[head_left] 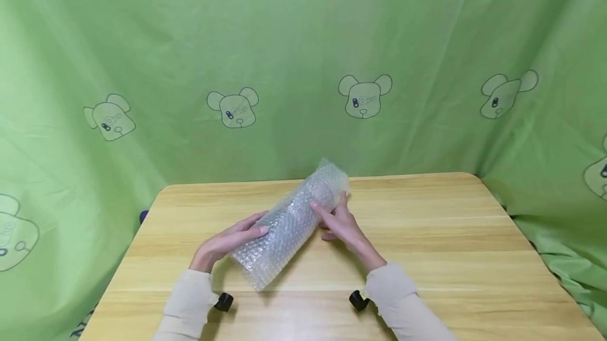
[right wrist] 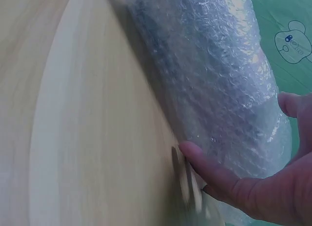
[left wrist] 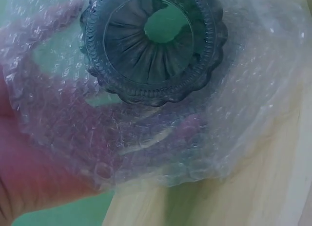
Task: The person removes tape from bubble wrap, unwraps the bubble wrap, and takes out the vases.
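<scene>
Bubble wrap (head_left: 286,230), 1: long axis near-left to far-right; my left hand (head_left: 224,242) clamped on its nearer part, right hand (head_left: 347,226) touching farther up, fingers apart.

The work surface is provided by a wooden table (head_left: 450,225), finished in pale yellow wood grain with slightly darker bands running from side to side. The far corners are seen to be rounded; in the head view, both side edges are visible and the near edge is cut off by the frame. A patch of glare is noted toward the near middle. Over the centre, a bubble-wrapped bundle (head_left: 291,225) is positioned diagonally, its lower end directed to the near left. A shadow is cast on the wood along its right side. Whether any part of it is rested on the tabletop cannot be determined.
</scene>
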`<action>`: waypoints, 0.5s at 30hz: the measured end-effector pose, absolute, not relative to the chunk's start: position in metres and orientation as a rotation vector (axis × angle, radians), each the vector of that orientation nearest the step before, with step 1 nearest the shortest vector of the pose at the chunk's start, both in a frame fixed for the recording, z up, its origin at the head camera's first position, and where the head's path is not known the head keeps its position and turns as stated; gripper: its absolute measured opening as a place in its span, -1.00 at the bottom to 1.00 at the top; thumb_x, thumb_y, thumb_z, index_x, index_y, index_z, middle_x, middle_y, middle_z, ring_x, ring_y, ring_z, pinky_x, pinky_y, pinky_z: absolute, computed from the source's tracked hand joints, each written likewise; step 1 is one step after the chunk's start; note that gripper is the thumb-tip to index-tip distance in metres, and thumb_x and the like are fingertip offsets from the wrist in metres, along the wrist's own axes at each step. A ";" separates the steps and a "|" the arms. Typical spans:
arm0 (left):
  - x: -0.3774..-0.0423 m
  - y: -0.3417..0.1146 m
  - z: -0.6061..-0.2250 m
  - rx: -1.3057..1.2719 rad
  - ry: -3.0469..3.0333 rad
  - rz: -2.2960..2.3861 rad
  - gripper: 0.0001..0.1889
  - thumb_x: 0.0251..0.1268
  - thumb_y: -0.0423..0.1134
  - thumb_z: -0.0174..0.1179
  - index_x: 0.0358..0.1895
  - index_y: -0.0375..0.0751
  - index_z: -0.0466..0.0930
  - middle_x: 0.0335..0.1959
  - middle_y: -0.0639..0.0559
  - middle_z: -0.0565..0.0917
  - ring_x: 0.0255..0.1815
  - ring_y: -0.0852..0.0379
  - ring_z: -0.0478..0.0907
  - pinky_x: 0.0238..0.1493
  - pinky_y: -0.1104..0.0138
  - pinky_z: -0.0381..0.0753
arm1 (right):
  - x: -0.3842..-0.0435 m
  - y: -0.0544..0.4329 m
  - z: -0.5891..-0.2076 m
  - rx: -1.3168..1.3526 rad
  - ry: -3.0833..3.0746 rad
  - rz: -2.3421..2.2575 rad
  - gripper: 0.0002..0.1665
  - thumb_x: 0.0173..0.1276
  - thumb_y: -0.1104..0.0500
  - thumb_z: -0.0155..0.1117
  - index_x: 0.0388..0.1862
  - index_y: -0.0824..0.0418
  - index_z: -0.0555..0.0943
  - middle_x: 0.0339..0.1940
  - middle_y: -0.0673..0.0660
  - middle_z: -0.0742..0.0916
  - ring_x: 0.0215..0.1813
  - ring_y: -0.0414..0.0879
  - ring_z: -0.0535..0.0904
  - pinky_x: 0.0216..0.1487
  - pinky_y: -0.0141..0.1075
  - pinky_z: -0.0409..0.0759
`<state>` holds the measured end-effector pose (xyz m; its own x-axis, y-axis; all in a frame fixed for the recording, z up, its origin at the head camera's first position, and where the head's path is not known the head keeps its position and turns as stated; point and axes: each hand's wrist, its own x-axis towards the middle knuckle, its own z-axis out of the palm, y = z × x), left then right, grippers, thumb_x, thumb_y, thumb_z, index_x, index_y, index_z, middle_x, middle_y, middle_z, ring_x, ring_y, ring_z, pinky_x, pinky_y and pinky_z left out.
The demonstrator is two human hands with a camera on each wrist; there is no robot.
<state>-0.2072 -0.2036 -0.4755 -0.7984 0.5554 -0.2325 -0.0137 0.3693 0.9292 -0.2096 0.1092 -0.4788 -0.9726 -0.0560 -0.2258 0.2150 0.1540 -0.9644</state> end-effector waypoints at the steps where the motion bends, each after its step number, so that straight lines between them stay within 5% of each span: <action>1: -0.206 -0.202 -0.474 0.459 2.115 1.441 -0.21 0.51 0.12 0.10 0.66 -0.08 0.04 0.66 -0.19 0.07 0.65 -0.24 -0.05 0.56 -0.26 -0.08 | -0.210 0.109 -0.478 0.161 2.213 -1.915 0.47 0.37 -0.34 0.32 0.64 0.10 -0.59 0.40 0.56 0.40 0.09 0.27 0.70 -0.13 0.00 0.79; 8: -0.202 -0.187 -0.473 0.442 2.030 1.436 -0.10 0.44 0.11 0.20 0.66 -0.19 -0.01 0.57 -0.31 0.22 0.53 -0.27 0.23 0.52 -0.15 0.21 | -0.213 0.112 -0.476 0.107 2.160 -1.946 0.48 0.37 -0.26 0.38 0.65 0.07 -0.59 0.42 0.54 0.41 -0.04 0.20 0.74 -0.13 0.05 0.78; 15: -0.195 -0.165 -0.479 0.559 1.856 1.520 0.06 0.41 0.06 0.28 0.70 -0.06 -0.31 0.60 -0.39 0.08 0.53 -0.27 0.23 0.45 -0.06 0.38 | -0.218 0.117 -0.476 0.011 2.100 -2.002 0.31 0.42 -0.16 0.36 0.70 0.01 -0.40 0.45 0.45 0.40 -0.12 0.13 0.74 -0.19 0.05 0.79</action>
<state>-0.1949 -0.1654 -0.4790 -0.6872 0.6911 -0.2238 -0.0830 0.2314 0.9693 -0.2180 0.1174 -0.4764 -0.9713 -0.1587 -0.1772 0.1694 0.0615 -0.9836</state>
